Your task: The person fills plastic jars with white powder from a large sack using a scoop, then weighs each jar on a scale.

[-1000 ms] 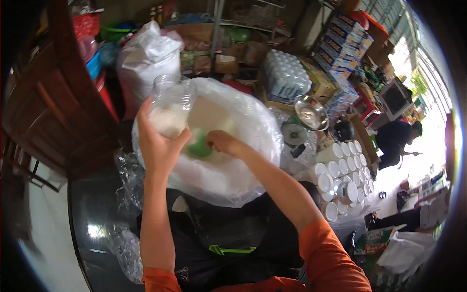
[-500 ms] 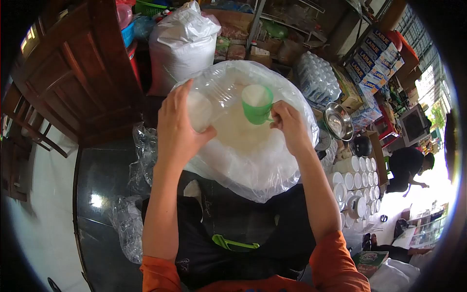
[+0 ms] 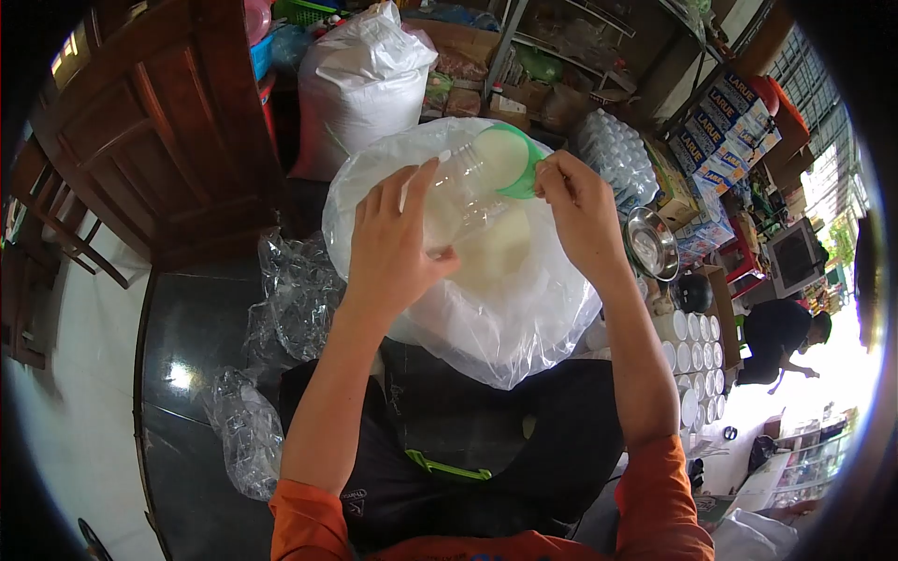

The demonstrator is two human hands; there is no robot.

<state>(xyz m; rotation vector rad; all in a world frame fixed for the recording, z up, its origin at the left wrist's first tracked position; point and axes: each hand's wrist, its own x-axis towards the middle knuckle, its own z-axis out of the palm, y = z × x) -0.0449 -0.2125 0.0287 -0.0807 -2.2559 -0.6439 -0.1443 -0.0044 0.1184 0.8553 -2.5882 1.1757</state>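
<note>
My left hand (image 3: 398,243) is curved around a clear plastic jar (image 3: 449,201), thumb and fingers on opposite sides of it. The jar is see-through, and its far outline blends into the plastic behind. My right hand (image 3: 572,192) grips the handle of a green cup (image 3: 517,182). The cup is tipped toward the jar and holds pale granular stuff (image 3: 500,157). Both hands are over a large, round container lined with a clear plastic bag (image 3: 505,341), whose edge hangs outward. More of the same pale contents lie inside it.
A full white sack (image 3: 360,98) stands behind, left of the bag. Crumpled clear plastic (image 3: 295,290) lies on the dark floor at left. On the right are a metal bowl (image 3: 652,245), shrink-wrapped bottles (image 3: 613,154) and stacked white-lidded tubs (image 3: 692,355). A person (image 3: 776,337) is farther right.
The green cup has gone from upright to tipped, moving up and slightly right with my right hand. My left hand and the jar have shifted right, closer to the cup.
</note>
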